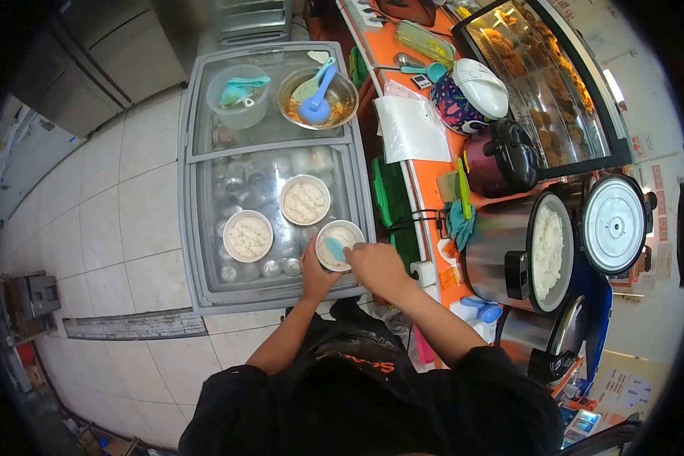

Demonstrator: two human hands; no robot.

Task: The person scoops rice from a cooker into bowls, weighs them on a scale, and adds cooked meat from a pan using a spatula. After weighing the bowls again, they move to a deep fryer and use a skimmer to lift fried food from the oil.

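Note:
My left hand (317, 273) is wrapped around the near-left side of a white bowl of rice (349, 229) on the glass top of the chest freezer (192, 251). In my right hand (378, 267) is a light-blue rice paddle (334, 248), its blade down on the rice inside that bowl. My fingers hide most of its handle. Just beyond stands a second bowl of rice (305, 200), and a third bowl of rice (248, 236) sits to the left.
Farther back on the freezer are a metal bowl (348, 106) with food and a blue ladle (315, 109), and a clear tub (219, 114). To the right, an orange counter bears an open rice cooker (501, 247), a purple cooker (501, 158) and plastic bags (412, 128).

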